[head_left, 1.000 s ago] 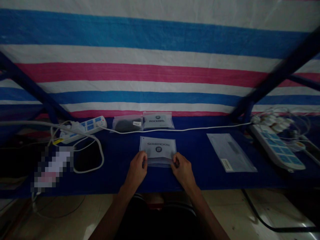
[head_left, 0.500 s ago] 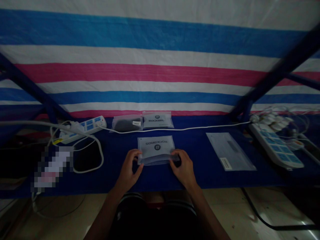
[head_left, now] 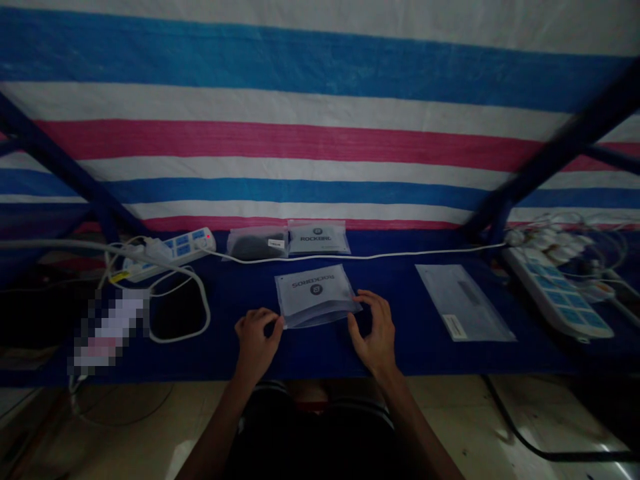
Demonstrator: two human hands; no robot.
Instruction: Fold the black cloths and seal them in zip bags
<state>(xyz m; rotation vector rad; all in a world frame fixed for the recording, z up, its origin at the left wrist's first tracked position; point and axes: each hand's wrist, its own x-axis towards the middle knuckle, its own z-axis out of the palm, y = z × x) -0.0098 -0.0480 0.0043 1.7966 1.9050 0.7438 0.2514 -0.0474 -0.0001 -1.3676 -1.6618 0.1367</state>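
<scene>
A frosted plastic zip bag (head_left: 314, 293) printed ROCKBROS lies in front of me, its lettering upside down and its near edge slightly parted. My left hand (head_left: 258, 341) pinches its near left corner between thumb and forefinger. At the opposite corner is my right hand (head_left: 374, 330), fingers and thumb spread around the edge, perhaps touching it. Behind lie another ROCKBROS bag (head_left: 319, 239) and a bag with something dark inside (head_left: 257, 244). Off to the right rests a longer frosted bag (head_left: 463, 300) with a white label.
A white cable (head_left: 370, 257) crosses the blue tabletop (head_left: 310, 353) behind the front bag. Power strips stand at left (head_left: 183, 247) and right (head_left: 560, 293), the right one crowded with plugs. Blue metal posts and a striped sheet (head_left: 320, 140) bound the back.
The front bag has turned a little, its right side swinging away from me. My left hand has shifted to the near corner; my right hand's fingers have loosened from the right edge.
</scene>
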